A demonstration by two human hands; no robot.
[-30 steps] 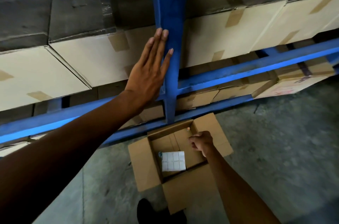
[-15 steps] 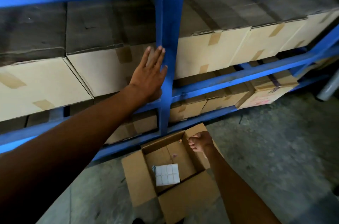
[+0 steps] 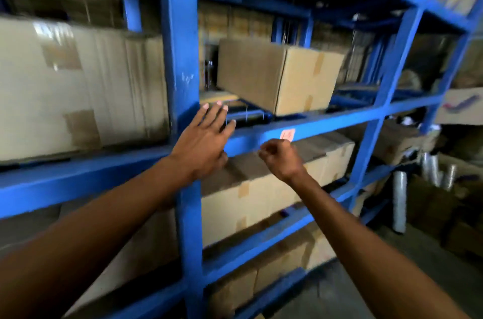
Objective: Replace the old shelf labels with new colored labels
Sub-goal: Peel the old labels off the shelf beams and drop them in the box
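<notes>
Your right hand (image 3: 281, 159), curled in a loose fist with nothing visibly held, sits just below the orange label (image 3: 287, 134) at its twelve o'clock on the beam (image 3: 326, 126); your left hand (image 3: 203, 139), fingers spread flat, lies farther off.

Both hands are raised before a shelving rack (image 3: 324, 124) packed with cartons. The left hand (image 3: 202, 142) lies spread where the rack's upright post (image 3: 180, 57) crosses the horizontal beam. The right hand (image 3: 281, 158), curled, is just right of it against the same beam, directly below a label (image 3: 287, 134) fixed to the beam's front face. On the shelf above the beam, right of the post, a tilted box (image 3: 279, 75) sits turned at an angle. Left of the post, a large box (image 3: 78, 86) fills the bay. Beneath the beam, more boxes (image 3: 264, 196) sit on the lower shelves. Rolls (image 3: 400, 203) stand on the floor at the rack's far right end.
</notes>
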